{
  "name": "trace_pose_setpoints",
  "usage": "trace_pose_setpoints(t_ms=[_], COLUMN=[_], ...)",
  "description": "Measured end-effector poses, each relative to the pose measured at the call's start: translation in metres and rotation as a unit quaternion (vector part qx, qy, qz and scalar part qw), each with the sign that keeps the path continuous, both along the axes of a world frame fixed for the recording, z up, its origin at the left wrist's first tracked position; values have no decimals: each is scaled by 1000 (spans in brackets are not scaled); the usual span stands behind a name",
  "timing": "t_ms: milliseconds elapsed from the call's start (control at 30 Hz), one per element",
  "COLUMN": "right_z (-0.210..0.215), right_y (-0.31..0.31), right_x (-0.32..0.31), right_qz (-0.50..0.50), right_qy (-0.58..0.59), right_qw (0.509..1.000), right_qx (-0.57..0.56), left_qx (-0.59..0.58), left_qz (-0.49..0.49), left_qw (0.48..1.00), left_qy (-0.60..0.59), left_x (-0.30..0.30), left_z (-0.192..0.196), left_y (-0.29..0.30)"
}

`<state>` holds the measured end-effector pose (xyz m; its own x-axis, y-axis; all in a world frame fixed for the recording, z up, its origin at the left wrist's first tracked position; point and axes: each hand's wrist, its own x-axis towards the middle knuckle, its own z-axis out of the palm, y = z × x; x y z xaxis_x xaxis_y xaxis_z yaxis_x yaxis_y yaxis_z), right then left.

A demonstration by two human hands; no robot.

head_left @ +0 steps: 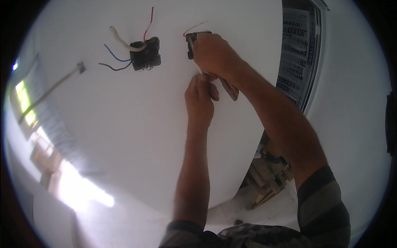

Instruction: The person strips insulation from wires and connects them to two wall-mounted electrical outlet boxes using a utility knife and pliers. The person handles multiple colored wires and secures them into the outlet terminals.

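Both of my hands are raised to the white wall at the right-hand black wall box (190, 53). My left hand (200, 96) is closed in a pinch on a pale cable (200, 71), just below the box. My right hand (217, 56) covers most of that box, its fingers wrapped round a hand tool (230, 89). Only the tool's handle end shows under the palm; its working end is hidden, though it looks like pliers. A thin red wire (193, 28) sticks out above the box.
To the left, another black wall box (145, 53) has a thick white cable (124, 43), a red wire (149, 25), a blue wire (115, 54) and a dark wire (113, 67) jutting out. A window covered with printed sheets (294, 53) stands at right. Wood pieces (266, 177) lie on the floor.
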<state>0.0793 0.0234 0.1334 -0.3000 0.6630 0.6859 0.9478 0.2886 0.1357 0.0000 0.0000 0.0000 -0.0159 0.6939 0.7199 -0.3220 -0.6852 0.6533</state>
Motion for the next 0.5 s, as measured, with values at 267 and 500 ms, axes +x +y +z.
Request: trace_pose_setpoints(t_ms=[267,500], right_z=[3,47], right_y=[-17,-39], right_x=[15,31], right_qz=[1,85], right_qy=[-181,105], right_qw=[979,989], right_qx=[93,-65], left_qx=[14,27], left_qz=[-28,-52], left_qw=[998,997], left_qy=[-50,-55], left_x=[13,33], left_z=[-7,26], left_y=[-1,-2])
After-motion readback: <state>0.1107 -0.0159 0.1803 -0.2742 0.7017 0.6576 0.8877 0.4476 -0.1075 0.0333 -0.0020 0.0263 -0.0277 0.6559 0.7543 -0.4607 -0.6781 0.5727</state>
